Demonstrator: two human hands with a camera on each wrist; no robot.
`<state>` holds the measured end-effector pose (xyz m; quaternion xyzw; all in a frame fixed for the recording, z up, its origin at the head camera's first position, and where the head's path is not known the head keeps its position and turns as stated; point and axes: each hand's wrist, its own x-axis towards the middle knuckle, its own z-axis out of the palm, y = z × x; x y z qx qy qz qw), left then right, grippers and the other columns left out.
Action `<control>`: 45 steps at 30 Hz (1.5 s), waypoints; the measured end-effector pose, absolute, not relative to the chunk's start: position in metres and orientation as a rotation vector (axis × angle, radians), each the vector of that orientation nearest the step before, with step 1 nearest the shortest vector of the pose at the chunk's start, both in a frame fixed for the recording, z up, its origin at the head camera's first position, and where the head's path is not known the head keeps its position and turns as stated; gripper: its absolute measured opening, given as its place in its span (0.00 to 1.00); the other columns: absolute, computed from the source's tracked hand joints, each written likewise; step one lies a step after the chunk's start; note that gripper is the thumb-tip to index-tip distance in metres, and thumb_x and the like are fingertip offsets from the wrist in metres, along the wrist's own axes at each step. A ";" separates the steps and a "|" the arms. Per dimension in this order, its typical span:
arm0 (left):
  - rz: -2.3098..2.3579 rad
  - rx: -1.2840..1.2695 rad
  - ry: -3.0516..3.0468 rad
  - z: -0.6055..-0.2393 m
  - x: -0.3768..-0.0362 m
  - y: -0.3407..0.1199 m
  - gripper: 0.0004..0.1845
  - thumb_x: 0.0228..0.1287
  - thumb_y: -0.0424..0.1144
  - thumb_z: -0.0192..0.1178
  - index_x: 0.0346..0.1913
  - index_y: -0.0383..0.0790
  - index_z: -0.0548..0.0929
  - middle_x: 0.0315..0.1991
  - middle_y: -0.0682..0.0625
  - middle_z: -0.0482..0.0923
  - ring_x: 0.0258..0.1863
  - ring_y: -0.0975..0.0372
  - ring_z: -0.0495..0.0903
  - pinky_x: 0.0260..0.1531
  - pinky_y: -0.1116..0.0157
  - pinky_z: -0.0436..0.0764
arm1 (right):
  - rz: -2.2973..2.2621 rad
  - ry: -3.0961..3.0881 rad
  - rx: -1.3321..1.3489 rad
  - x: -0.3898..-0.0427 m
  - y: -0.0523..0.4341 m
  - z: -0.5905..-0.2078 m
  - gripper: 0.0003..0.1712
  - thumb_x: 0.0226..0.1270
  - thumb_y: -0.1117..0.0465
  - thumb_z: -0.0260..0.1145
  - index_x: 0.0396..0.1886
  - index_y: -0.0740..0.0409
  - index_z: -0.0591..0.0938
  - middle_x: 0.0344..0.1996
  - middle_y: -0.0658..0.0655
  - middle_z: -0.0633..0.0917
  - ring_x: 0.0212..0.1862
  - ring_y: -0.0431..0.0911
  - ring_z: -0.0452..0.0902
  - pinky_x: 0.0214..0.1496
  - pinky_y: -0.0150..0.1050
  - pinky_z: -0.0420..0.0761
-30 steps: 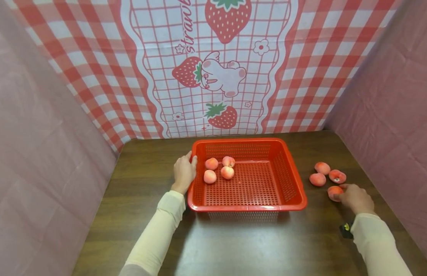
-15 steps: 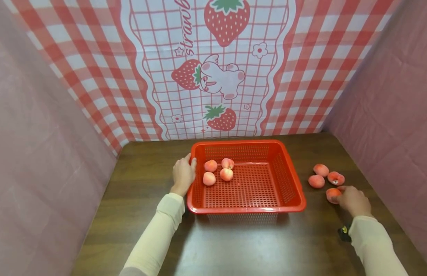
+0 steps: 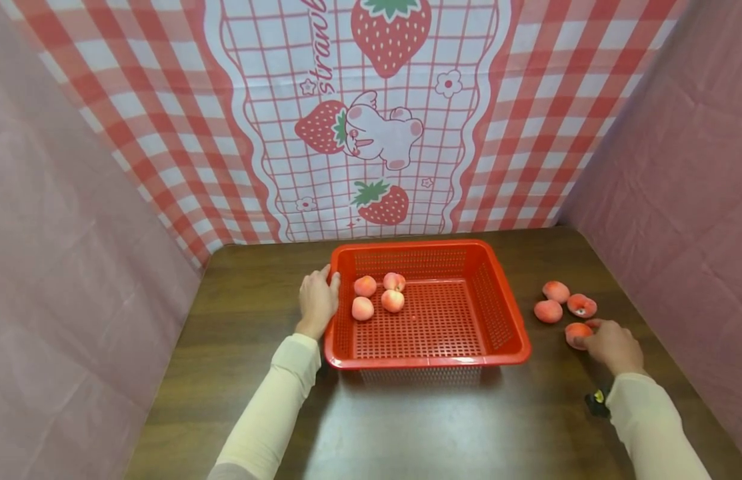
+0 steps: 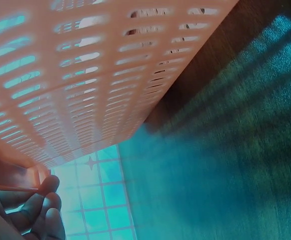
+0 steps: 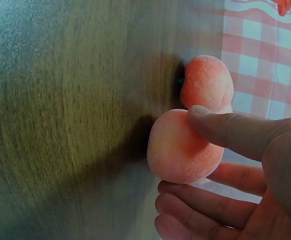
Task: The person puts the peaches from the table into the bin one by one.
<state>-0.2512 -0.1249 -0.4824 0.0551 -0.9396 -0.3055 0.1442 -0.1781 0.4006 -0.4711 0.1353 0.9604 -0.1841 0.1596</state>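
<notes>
Fingers of the right hand point(image 3: 611, 345) pinched a peach point(image 3: 577, 333) on the bench point(image 3: 251, 313). The left hand point(image 3: 316, 301) gripped the red basket point(image 3: 431, 360) rim.

1. right hand point(image 5: 245, 175) fills lower right, thumb on top of a peach point(image 5: 183, 147), fingers curled under and beside it
2. held peach is pale pink-orange, fuzzy, sits at the edge of the wooden table point(image 5: 65, 110) surface
3. second peach point(image 5: 208, 82) just behind it, redder, touching or nearly touching the held one
4. dark shadow on the table left of both peaches
5. red and white checked cloth point(image 5: 265, 50) at upper right behind the fruit
</notes>
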 end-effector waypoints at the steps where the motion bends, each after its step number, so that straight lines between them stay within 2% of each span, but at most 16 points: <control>1: -0.885 0.159 -2.704 -0.482 -0.251 -0.125 0.21 0.71 0.44 0.54 0.61 0.37 0.79 0.49 0.37 0.83 0.48 0.43 0.79 0.55 0.49 0.75 | -0.529 2.743 0.389 -0.178 0.401 -0.471 0.47 0.61 0.40 0.65 0.65 0.73 0.66 0.60 0.84 0.66 0.52 0.79 0.67 0.45 0.64 0.73; 20: -0.967 0.202 -2.682 -0.483 -0.250 -0.126 0.21 0.70 0.44 0.55 0.61 0.37 0.79 0.48 0.36 0.83 0.50 0.42 0.78 0.56 0.48 0.74 | -0.556 2.816 0.351 -0.177 0.398 -0.454 0.50 0.63 0.38 0.62 0.68 0.74 0.62 0.62 0.84 0.63 0.56 0.81 0.62 0.51 0.69 0.69; 29: -0.963 0.204 -2.686 -0.482 -0.250 -0.126 0.22 0.70 0.44 0.55 0.61 0.38 0.79 0.47 0.36 0.83 0.50 0.42 0.79 0.56 0.48 0.74 | -0.560 2.864 0.352 -0.180 0.395 -0.442 0.48 0.65 0.38 0.61 0.66 0.76 0.64 0.61 0.84 0.64 0.56 0.81 0.62 0.52 0.70 0.67; 36: -0.970 0.198 -2.689 -0.483 -0.250 -0.125 0.22 0.70 0.44 0.55 0.61 0.37 0.79 0.48 0.36 0.82 0.50 0.42 0.79 0.56 0.48 0.74 | -0.582 2.884 0.336 -0.182 0.394 -0.437 0.51 0.63 0.33 0.60 0.66 0.75 0.65 0.60 0.84 0.66 0.54 0.80 0.64 0.49 0.68 0.69; 45: -0.995 0.211 -2.681 -0.482 -0.251 -0.124 0.22 0.70 0.44 0.55 0.61 0.37 0.79 0.49 0.36 0.82 0.51 0.42 0.79 0.58 0.48 0.73 | -0.590 2.956 0.283 -0.194 0.389 -0.425 0.50 0.65 0.33 0.58 0.64 0.76 0.67 0.59 0.83 0.69 0.54 0.79 0.65 0.51 0.68 0.69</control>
